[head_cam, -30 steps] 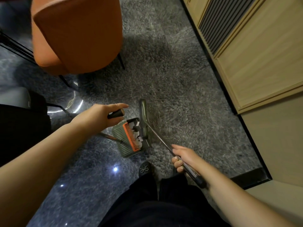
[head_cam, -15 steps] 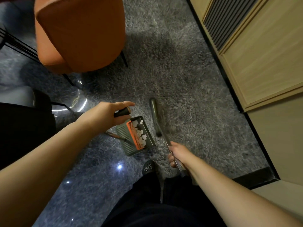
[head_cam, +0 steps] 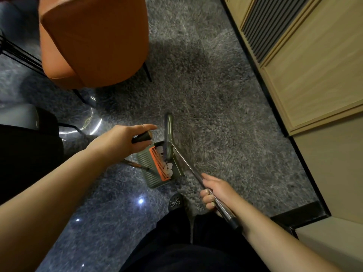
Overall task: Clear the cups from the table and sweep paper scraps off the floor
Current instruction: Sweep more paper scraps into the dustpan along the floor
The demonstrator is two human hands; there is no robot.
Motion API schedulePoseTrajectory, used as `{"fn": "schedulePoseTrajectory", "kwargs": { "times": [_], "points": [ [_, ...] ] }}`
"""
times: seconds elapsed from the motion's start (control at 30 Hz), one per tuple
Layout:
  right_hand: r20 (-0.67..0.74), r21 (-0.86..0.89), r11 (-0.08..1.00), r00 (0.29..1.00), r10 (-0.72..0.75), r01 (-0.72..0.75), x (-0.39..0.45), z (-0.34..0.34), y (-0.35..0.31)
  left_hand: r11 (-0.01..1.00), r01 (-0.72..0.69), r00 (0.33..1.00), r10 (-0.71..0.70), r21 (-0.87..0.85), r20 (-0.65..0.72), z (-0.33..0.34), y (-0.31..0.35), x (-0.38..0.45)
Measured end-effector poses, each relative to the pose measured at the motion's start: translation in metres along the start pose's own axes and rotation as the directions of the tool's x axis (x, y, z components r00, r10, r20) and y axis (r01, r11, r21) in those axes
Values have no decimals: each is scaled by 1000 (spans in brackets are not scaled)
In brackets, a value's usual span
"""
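Observation:
A green dustpan (head_cam: 151, 176) with an orange comb strip stands on the floor in front of my feet, and several white paper scraps (head_cam: 167, 167) lie inside it. My left hand (head_cam: 125, 139) grips the black top of the dustpan's long handle. My right hand (head_cam: 215, 190) grips the metal shaft of the broom (head_cam: 186, 163). The broom's green head (head_cam: 169, 132) lies against the dustpan's mouth at the edge of the grey shag rug. No cups are in view.
An orange upholstered chair (head_cam: 94, 42) on thin black legs stands at the upper left on the grey shag rug (head_cam: 206, 95). A pale wooden cabinet (head_cam: 306, 61) with a slatted vent runs along the right. A chrome table base (head_cam: 92, 124) and dark glossy floor lie left.
The broom head swung right, away from the dustpan, then came back against its mouth. My right hand slid lower along the shaft. My left hand stayed on the dustpan handle.

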State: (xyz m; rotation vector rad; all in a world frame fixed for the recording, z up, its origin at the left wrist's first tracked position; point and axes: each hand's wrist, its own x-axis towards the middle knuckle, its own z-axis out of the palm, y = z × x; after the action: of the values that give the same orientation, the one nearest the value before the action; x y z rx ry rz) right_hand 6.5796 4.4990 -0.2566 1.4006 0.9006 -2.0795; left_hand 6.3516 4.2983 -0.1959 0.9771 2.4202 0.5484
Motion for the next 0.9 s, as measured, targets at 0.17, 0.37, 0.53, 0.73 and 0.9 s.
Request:
{"fn": "schedulePoseTrajectory", "kwargs": {
  "times": [0.17, 0.37, 0.53, 0.73, 0.9],
  "points": [
    [11, 203, 979, 1000, 18, -20, 1, 1, -21, 1000, 5, 1000, -5, 4, 13, 0, 1, 2],
    [130, 455, 884, 990, 55, -109, -7, -12, -40, 1000, 23, 1000, -23, 16, 16, 0, 1, 4],
    [-10, 299, 954, 999, 34, -29, -12, -17, -37, 999, 30, 1000, -30, -15, 3, 1, 4, 7],
    [-29, 249, 968, 999, 38, -29, -19, -33, -20, 1000, 18, 1000, -18, 7, -7, 0, 9, 13],
    [170, 473, 868, 982, 81, -153, -33, -43, -27, 999, 40, 999, -40, 10, 27, -1, 8, 18]
  ]
}}
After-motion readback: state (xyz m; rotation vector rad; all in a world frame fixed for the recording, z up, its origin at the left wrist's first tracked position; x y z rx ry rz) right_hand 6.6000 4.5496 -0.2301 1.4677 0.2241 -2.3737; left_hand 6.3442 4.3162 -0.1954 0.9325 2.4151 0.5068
